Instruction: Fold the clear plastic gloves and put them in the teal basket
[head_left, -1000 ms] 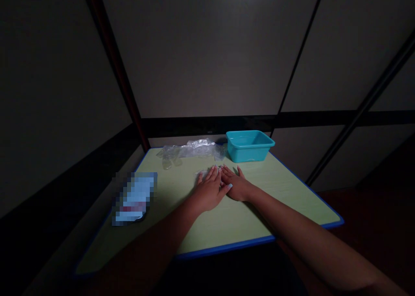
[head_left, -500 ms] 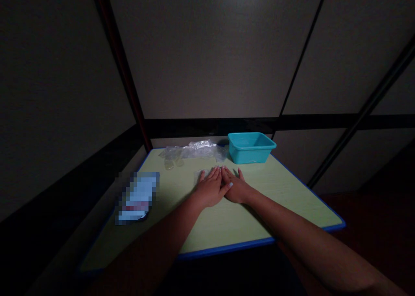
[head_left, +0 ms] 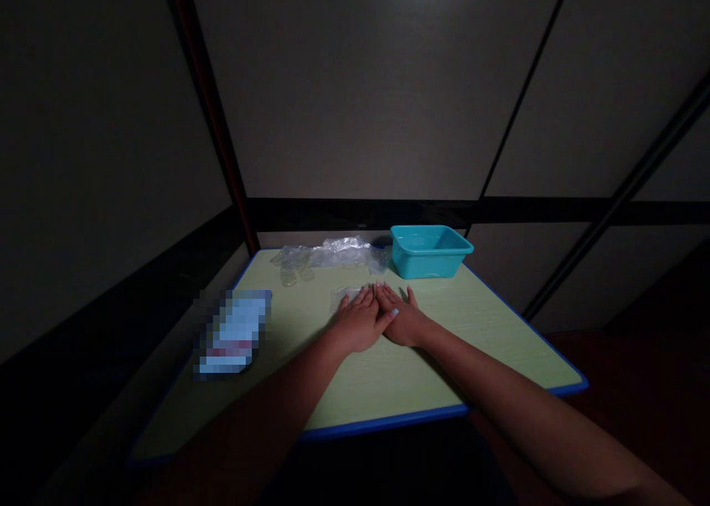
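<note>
Lying palm down mid-counter [head_left: 499, 328], the left hand [head_left: 360, 322] and right hand [head_left: 402, 319] keep straight fingers mostly together, little fingers apart, probably holding the plastic [head_left: 337, 297] flat beneath. Wrap [head_left: 347, 256] and, to its right, tub [head_left: 428, 262] sit far, presumably for elbow room.

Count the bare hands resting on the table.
2: the left hand, palm down, partly over clear plastic, and the right hand close beside it, also palm down. No other hand shows.
</note>
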The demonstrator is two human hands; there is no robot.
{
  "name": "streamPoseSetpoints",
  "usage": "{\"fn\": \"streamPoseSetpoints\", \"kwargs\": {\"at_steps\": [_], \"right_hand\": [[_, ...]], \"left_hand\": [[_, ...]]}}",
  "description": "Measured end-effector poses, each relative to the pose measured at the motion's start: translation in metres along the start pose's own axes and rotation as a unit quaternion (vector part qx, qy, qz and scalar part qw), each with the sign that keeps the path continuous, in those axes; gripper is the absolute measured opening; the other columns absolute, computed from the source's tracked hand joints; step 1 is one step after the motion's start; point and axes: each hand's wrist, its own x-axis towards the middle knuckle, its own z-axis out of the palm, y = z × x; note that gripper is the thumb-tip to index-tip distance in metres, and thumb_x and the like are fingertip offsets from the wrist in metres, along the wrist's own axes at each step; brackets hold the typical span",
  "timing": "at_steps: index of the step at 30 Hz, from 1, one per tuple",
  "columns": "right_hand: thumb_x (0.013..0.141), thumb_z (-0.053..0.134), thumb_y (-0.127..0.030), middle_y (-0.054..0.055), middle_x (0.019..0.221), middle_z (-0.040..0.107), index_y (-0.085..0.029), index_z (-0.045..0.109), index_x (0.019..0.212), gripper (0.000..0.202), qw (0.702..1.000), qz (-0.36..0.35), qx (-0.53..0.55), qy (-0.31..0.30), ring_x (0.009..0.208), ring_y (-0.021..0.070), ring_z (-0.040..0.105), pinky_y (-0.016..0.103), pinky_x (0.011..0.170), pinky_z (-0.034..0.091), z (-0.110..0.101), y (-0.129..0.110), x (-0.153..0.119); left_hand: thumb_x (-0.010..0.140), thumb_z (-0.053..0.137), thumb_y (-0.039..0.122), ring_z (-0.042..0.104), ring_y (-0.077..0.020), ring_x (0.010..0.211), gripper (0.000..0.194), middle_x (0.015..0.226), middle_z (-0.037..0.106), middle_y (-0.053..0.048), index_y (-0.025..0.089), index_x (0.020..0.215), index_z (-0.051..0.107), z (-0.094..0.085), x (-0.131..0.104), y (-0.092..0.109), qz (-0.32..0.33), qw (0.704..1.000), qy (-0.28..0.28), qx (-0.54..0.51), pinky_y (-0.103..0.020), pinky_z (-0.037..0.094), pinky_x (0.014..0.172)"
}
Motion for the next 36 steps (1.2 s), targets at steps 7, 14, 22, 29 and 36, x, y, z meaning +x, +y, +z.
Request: {"fn": "streamPoseSetpoints", "kwargs": {"at_steps": [7,14,22,29,36], "right_hand": [[0.088,0.025,-0.043,0.013,0.150,0.010,-0.009,0.009,0.145,0.068,1.000,0.000,-0.004,-0.008,0.138,0.0275,0.007,0.060,0.104,0.000,-0.002,0.001,0.000],[0.089,0.023,-0.045,0.014,0.149,0.013,-0.007,0.013,0.144,0.068,1.000,0.000,0.009,0.006,0.138,0.0247,0.009,0.059,0.105,0.000,-0.003,0.000,-0.001],[0.089,0.020,-0.052,0.015,0.149,0.012,-0.009,0.014,0.144,0.070,1.000,0.009,0.009,-0.001,0.138,0.0254,0.007,0.058,0.105,0.001,-0.006,-0.001,-0.002],[0.089,0.019,-0.052,0.014,0.149,0.011,-0.009,0.013,0.144,0.070,1.000,0.005,0.014,0.000,0.138,0.0265,0.007,0.058,0.105,0.001,-0.005,0.000,-0.003],[0.088,0.024,-0.045,0.014,0.149,0.011,-0.008,0.014,0.144,0.068,1.000,-0.007,0.007,-0.011,0.138,0.0263,0.009,0.061,0.104,0.005,-0.007,0.000,-0.003]], "left_hand": [[0.084,0.006,0.067,0.011,-0.0303,0.137,0.079,0.149,0.018,-0.012,0.017,0.143,0.023,0.005,-0.002,-0.006,-0.080,0.996,0.010,0.023,-0.049,0.015,0.107],[0.084,0.010,0.066,0.010,-0.0303,0.137,0.081,0.148,0.014,-0.019,0.012,0.143,0.020,0.006,-0.006,-0.014,-0.144,0.988,0.010,0.051,-0.052,0.017,0.105],[0.084,0.013,0.064,0.011,-0.0308,0.137,0.085,0.146,0.019,-0.022,0.002,0.140,0.025,0.000,-0.009,-0.033,-0.241,0.964,0.027,0.111,-0.058,0.011,0.105],[0.087,0.019,0.060,0.003,-0.0263,0.138,0.072,0.150,0.009,-0.014,0.014,0.143,0.022,-0.010,-0.010,-0.037,-0.154,0.982,0.063,0.093,-0.054,0.014,0.105],[0.088,0.017,0.061,0.010,-0.0174,0.138,0.073,0.150,0.014,-0.008,0.014,0.144,0.016,-0.005,-0.010,-0.021,0.076,0.996,-0.017,0.032,-0.040,0.013,0.110]]}}
